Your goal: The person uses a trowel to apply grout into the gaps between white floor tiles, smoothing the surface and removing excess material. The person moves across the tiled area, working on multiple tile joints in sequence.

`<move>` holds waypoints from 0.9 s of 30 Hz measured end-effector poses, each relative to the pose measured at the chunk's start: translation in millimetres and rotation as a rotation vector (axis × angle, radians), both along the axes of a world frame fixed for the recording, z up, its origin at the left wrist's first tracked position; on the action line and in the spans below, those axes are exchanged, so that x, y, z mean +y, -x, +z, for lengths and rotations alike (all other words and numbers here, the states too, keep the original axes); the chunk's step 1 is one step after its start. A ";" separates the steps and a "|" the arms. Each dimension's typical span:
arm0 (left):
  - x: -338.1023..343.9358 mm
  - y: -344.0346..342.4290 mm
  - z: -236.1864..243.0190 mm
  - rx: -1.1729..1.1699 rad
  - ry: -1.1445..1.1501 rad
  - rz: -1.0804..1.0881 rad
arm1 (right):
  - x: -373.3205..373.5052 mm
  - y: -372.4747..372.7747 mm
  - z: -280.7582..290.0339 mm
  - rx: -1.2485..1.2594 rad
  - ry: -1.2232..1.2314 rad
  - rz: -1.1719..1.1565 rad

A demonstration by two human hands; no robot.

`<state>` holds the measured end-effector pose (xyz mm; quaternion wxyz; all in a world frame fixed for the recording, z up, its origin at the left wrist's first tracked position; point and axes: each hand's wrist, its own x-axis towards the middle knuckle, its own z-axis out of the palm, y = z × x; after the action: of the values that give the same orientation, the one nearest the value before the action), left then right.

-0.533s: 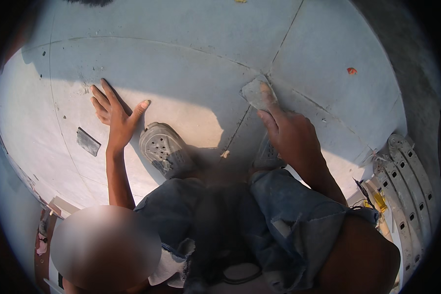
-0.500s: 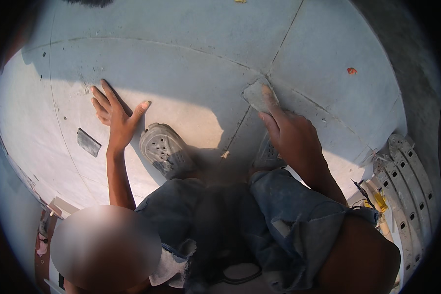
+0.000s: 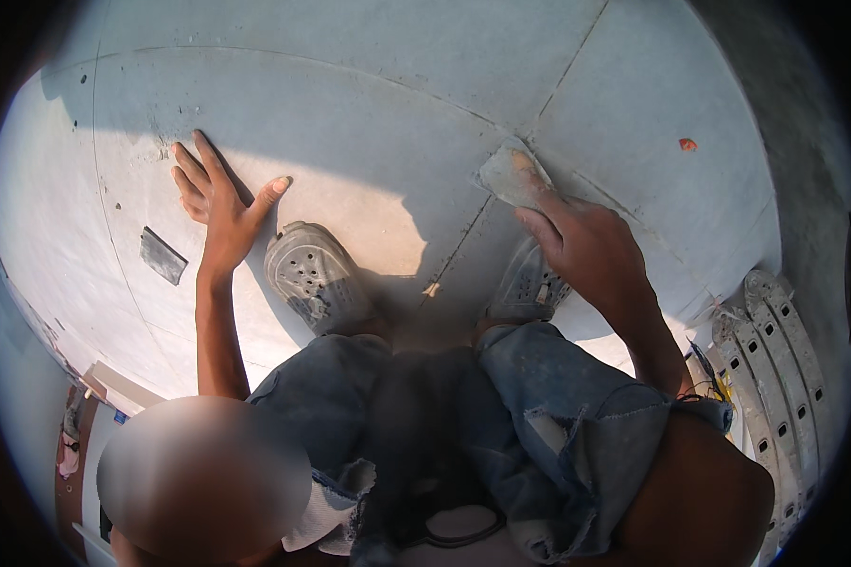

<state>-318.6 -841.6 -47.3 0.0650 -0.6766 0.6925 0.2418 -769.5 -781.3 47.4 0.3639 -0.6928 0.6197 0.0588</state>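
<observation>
My left hand [image 3: 219, 200] rests on the tiled floor [image 3: 350, 113] with its fingers spread and nothing in them. Under the fingers of my right hand [image 3: 596, 241] is a flat, dusty grey piece [image 3: 507, 180], roughly rectangular, which lies against the tiles where joint lines meet. Its exact kind does not show. A dark grey rectangular piece [image 3: 164, 255] lies on the floor left of my left hand. Between my hands are my feet in grey clogs with holes, the left clog [image 3: 314, 276] in sunlight and the right clog [image 3: 528, 283] partly behind my right hand.
Perforated pale metal strips [image 3: 783, 378] lie at the right, beside some wires. A small red scrap [image 3: 687, 145] sits on the far right tiles, and a pale crumb [image 3: 431, 289] lies between my feet. Assorted items [image 3: 71, 444] stand at the lower left edge.
The view has shifted slightly. My right hand, with the grey piece, stays near the same joint, turned a little. My left hand keeps its place on the floor.
</observation>
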 end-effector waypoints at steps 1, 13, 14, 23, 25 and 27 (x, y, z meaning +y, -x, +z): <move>-0.2 -2.7 0.6 -0.005 -0.004 0.001 | 0.1 2.1 3.7 0.006 -0.020 0.007; -0.3 -2.8 2.8 -0.035 0.023 -0.025 | -3.9 22.6 3.3 0.031 -0.055 0.157; -1.4 -1.4 3.2 -0.025 0.024 -0.020 | -3.8 24.9 1.8 0.017 -0.036 0.163; 0.5 -4.6 0.9 -0.026 0.017 -0.016 | -22.3 18.7 -2.3 0.034 -0.085 0.150; -4.1 1.3 -1.5 0.002 0.018 0.001 | -27.4 18.8 -3.3 0.033 -0.038 0.160; -3.9 3.1 -4.4 0.014 0.006 -0.006 | -24.7 22.7 -3.2 -0.016 0.067 0.159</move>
<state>-321.7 -845.5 -51.7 0.0588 -0.6729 0.6959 0.2440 -792.2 -806.0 44.2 0.3395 -0.7521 0.5615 0.0613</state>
